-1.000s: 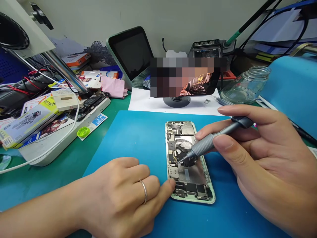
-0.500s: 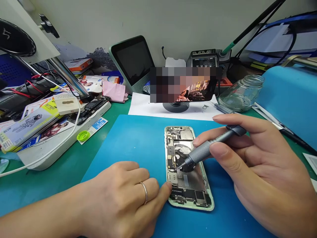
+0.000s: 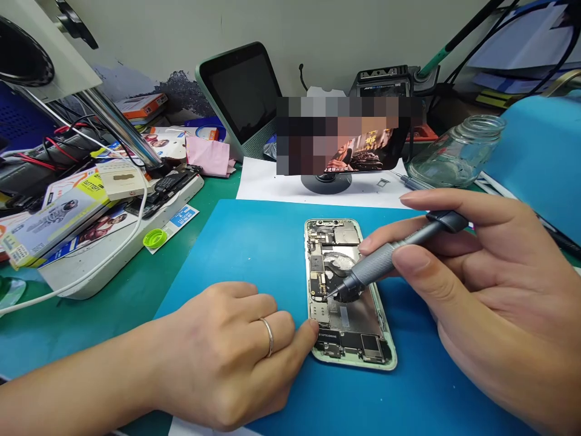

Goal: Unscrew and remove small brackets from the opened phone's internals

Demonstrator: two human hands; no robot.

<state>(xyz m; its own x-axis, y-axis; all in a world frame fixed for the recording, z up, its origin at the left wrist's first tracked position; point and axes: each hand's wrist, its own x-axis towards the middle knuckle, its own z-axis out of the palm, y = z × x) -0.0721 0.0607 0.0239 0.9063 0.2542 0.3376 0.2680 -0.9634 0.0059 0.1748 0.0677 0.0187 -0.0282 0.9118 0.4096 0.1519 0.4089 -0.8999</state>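
Observation:
A smartphone [image 3: 356, 318] with its screen off and its inner parts bare lies on the blue mat [image 3: 218, 242]. Across its left lower edge rests one fingertip of my left hand [image 3: 231, 351]. The other fingers of that hand are curled, and what is under them is hidden. My right hand [image 3: 472, 284] grips a grey precision screwdriver [image 3: 376, 266] like a pen. Its thin tip points down at the circuit board [image 3: 316, 272] along the phone's left side; whether it touches cannot be told.
Behind the mat, a phone on a round stand [image 3: 327, 183] plays a video. A glass jar [image 3: 456, 151] lies tilted at back right, beside a blue padded object [image 3: 538, 157]. At left are a power strip [image 3: 91, 278], boxes [image 3: 59, 218] and a microscope stand [image 3: 120, 127]. A green cap [image 3: 155, 237] sits nearby.
The whole view has shifted slightly, with the bench things and the phone now higher in the picture. Both hands keep nearly the same place on the phone, the screwdriver tip still over the board.

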